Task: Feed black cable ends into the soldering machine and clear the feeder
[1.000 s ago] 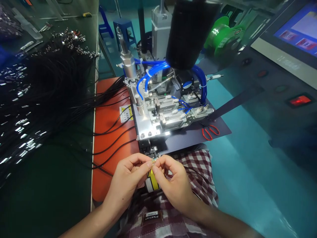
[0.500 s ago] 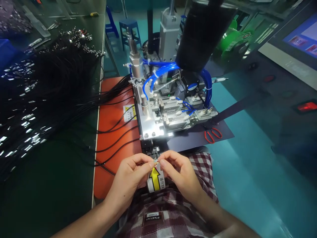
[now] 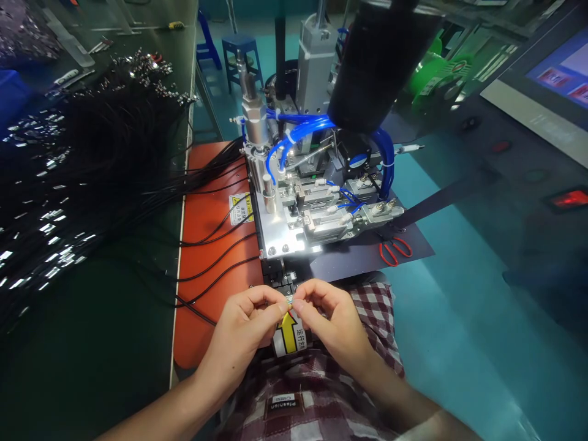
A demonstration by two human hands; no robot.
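Observation:
Thin coloured wires (image 3: 290, 302) show between my fingertips, small and partly covered. My left hand (image 3: 245, 315) pinches them from the left, thumb against forefinger. From the right, my right hand (image 3: 328, 312) pinches the same wires, its fingertips almost touching the left ones. A black cable (image 3: 202, 315) runs over the orange board towards my left hand, but its far part is hidden there. Just below the fingers is a white label with a yellow arrow (image 3: 288, 337). The black track (image 3: 282, 278) of the machine lies right beyond my hands.
A metal machine (image 3: 280, 226) with blue air hoses (image 3: 307, 127) stands ahead. Several black cables (image 3: 220, 269) cross the orange board (image 3: 197, 337) into it. A big cable bundle (image 3: 114, 128) covers the left bench. Red-handled scissors (image 3: 395, 251) lie right; a dark cylinder (image 3: 376, 73) hangs above.
My fingertips have shifted slightly on the wires, which look less fanned out than before. Both hands stay in nearly the same place.

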